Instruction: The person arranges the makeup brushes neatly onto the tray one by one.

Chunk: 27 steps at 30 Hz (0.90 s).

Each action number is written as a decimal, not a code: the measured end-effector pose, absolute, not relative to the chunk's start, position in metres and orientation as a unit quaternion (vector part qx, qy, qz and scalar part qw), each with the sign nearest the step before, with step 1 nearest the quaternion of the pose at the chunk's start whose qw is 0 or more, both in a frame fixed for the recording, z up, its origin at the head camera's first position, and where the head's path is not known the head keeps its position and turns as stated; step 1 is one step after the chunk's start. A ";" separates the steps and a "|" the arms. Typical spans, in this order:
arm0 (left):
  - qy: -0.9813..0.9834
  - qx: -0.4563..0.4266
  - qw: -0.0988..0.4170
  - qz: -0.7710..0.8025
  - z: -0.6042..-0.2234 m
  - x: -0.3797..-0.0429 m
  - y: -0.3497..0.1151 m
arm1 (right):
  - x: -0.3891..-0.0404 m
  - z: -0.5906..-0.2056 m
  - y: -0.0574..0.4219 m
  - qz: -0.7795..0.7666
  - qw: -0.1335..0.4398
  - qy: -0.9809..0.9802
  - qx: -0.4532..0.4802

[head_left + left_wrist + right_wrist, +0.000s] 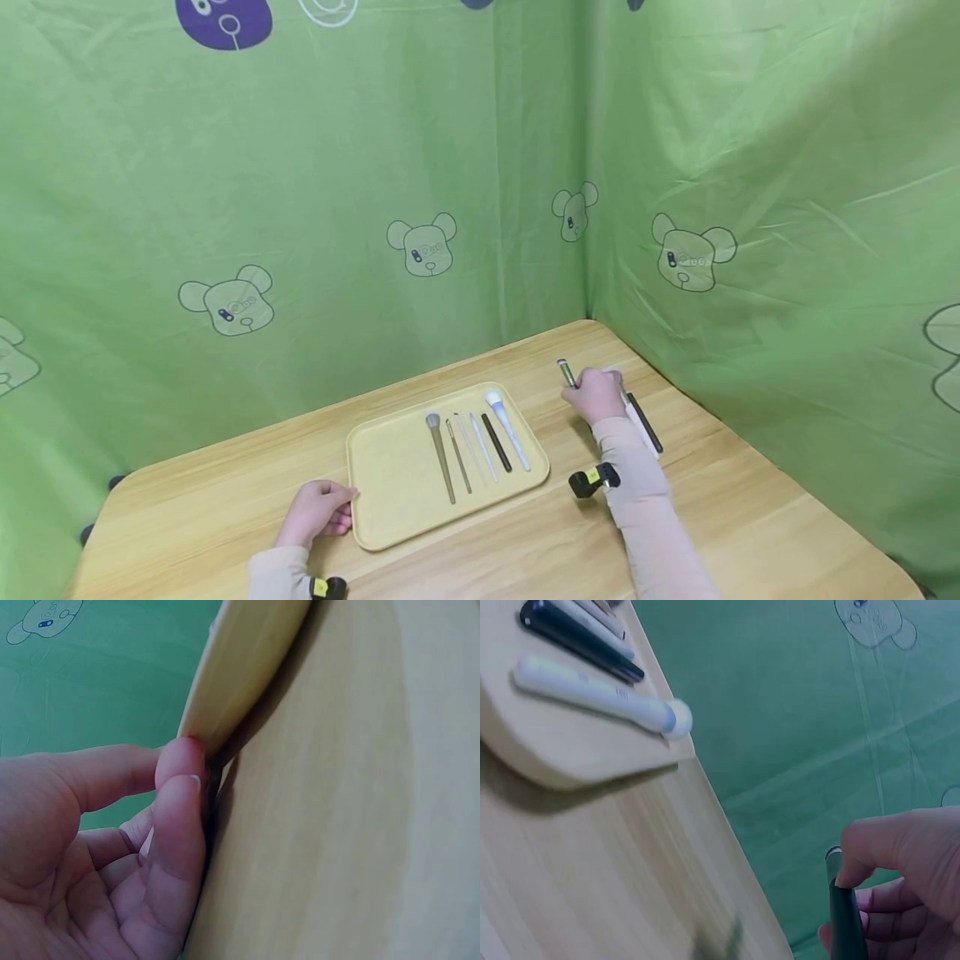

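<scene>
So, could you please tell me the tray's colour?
The tray is pale yellow, clearest in the head view.

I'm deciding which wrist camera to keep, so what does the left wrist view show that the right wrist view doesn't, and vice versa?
Only the left wrist view: the person's left hand, pinching the rim of the pale yellow, round-cornered tray.

Only the right wrist view: the right hand, holding a slender dark green cylinder, and a slim black stick lying on the tray.

Both: part of the tray, the light wood-grained tabletop and the green fabric curtain with outlined bear-head prints.
</scene>
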<state>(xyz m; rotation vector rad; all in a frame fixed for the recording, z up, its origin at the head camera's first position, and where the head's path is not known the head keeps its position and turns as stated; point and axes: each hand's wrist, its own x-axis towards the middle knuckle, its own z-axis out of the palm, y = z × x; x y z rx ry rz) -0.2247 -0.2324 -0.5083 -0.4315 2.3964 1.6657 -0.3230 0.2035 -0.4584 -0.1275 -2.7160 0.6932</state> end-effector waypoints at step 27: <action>0.813 -0.149 0.096 0.554 -0.506 -0.224 -0.232 | -0.306 -0.450 0.092 0.323 0.110 -0.939 0.035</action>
